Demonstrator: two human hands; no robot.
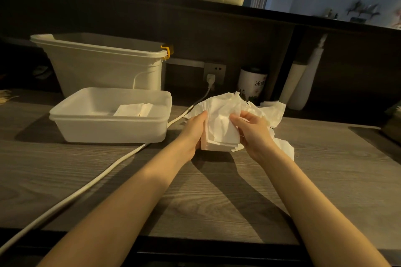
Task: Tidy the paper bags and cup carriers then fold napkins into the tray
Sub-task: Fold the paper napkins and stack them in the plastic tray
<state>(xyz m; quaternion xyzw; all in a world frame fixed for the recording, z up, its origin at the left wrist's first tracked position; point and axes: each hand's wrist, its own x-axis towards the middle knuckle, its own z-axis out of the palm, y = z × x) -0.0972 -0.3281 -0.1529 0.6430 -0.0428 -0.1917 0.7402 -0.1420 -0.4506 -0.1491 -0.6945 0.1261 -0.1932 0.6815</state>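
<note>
The wood-grain counter (217,201) carries a white tray (108,130), tall bin (104,69), cable (86,191), canister (251,82) and loose napkins (273,110).

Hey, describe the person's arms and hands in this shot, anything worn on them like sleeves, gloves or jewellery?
Both forearms are bare up to the bottom edge of the picture, with no sleeves in view. The left hand and right hand wear no gloves, and no watch, bracelet or ring shows on the visible sides. No markings show.
</note>
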